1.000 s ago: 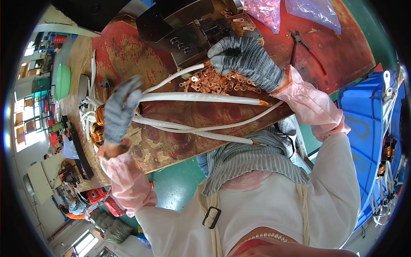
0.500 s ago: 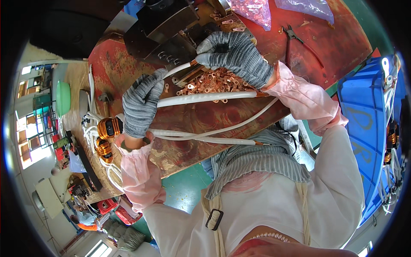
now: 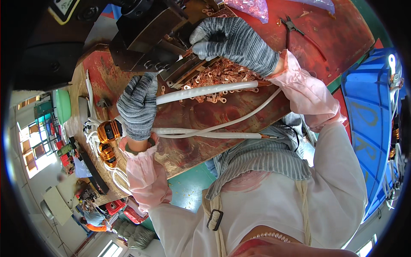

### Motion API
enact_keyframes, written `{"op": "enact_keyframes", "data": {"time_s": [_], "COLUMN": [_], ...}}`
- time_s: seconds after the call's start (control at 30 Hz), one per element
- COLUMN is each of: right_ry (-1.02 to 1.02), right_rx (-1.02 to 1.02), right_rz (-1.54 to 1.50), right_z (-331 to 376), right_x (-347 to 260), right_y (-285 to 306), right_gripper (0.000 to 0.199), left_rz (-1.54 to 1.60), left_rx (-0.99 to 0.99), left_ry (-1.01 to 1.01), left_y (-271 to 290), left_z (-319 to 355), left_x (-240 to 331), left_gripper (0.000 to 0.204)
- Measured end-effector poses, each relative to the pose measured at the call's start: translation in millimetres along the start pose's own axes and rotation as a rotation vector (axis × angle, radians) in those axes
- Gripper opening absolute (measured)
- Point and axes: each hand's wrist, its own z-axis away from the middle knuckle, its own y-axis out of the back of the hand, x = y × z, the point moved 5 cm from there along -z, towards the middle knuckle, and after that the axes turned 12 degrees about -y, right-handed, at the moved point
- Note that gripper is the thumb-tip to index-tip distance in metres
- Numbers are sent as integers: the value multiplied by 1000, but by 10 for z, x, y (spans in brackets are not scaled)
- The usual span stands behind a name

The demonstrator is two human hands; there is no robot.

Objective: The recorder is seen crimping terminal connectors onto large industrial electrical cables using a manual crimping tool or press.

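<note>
My left hand (image 3: 139,107), in a grey knitted glove, is closed around white-sleeved leads. One thick white sleeved lead (image 3: 205,92) runs from it to the right, with a copper-coloured end under my right cuff. Wound copper coils (image 3: 109,130) hang beside my left wrist. At the front of a dark metal press (image 3: 147,36), my gloved right hand (image 3: 235,45) pinches the copper end of another white lead. The fingertips partly hide that end, so I cannot tell if a lug is on it. Below lies a heap of copper lugs (image 3: 224,77).
Side cutters (image 3: 291,26) with red handles and a pink bag of lugs (image 3: 252,8) lie on the worn red table (image 3: 338,34). A blue bin (image 3: 366,128) stands at the right. More white leads (image 3: 227,134) cross the table's near edge.
Both hands have shifted slightly left; my right hand has also moved up, bringing the pinched lead end closer against the press. The view has tilted a little, showing more of the press.
</note>
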Motion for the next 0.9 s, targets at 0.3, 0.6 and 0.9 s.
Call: {"op": "enact_keyframes", "data": {"time_s": [0.3, 0.6, 0.9], "right_ry": [-185, -213, -181], "right_rx": [-49, -20, -44], "right_rz": [-199, -90, -24], "right_z": [-104, -154, -191], "right_x": [112, 87, 106], "right_y": [65, 110, 58], "right_gripper": [18, 22, 19], "left_rz": [-46, -68, -47], "left_rx": [-20, -93, -134], "left_ry": [-39, 30, 115], "left_y": [-12, -17, -20], "left_z": [-55, -27, 39], "left_x": [21, 1, -41], "left_gripper": [13, 16, 18]}}
